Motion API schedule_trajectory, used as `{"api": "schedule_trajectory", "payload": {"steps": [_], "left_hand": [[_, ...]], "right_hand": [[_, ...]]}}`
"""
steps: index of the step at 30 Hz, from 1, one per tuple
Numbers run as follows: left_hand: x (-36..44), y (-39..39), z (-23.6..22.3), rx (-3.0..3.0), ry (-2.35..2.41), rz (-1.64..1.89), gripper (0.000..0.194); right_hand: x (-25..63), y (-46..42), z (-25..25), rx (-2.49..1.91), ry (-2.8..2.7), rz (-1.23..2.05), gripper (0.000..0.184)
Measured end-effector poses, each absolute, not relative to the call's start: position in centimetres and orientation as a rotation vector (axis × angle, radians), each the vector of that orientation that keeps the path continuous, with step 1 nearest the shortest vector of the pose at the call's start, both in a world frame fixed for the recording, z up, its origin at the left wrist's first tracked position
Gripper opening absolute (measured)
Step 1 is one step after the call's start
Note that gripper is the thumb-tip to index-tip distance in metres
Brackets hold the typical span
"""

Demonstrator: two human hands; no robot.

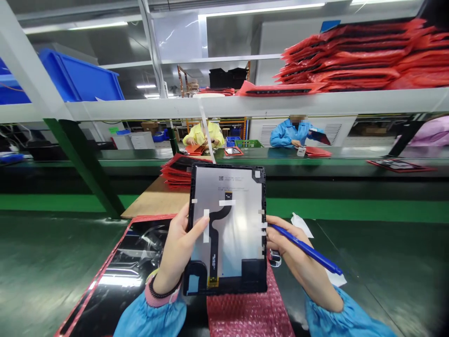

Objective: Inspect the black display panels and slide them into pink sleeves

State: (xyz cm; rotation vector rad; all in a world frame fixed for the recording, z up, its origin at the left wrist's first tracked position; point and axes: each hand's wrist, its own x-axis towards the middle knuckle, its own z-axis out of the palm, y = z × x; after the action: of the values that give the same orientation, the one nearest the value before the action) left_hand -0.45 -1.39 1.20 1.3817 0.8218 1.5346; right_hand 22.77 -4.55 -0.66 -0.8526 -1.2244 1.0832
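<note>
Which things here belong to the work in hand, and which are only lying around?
Likely in the job:
panel, in the left hand
blue pen, in the right hand

Seemingly lying about:
white scraps
blue bin, upper left
red-wrapped stack, upper right

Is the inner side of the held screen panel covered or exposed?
Exposed: the screen panel shows its black ribbon cable and white tape strips.

Display panel and pen in hands

Table: dark green, glossy
Shelf: white, spanning the view
Post: white above, green below
Lights: long white tubes overhead
Vents: slatted
</note>
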Motion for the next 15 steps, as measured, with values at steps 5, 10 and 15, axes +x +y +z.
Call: {"api": "schedule_trajectory", "payload": {"steps": [5,10,15], "left_hand": [[-0.3,-1.6,0.8,1.748,1.002,1.654,0.015],[0.3,-0.7,-0.1,2.603,0.66,1.692,0.028],[0.8,-0.1,-0.3,3.152,0.353,1.616,0.032]], "right_hand": [[22.4,-5.0,0.0,-0.768,-1.096,0.895,0.045],[21.9,-5.2,-0.3,-0.537,-0.962,1.421,0.061],[21.6,-5.5,-0.3,-0.639,-0.87,1.531,0.053]]}}
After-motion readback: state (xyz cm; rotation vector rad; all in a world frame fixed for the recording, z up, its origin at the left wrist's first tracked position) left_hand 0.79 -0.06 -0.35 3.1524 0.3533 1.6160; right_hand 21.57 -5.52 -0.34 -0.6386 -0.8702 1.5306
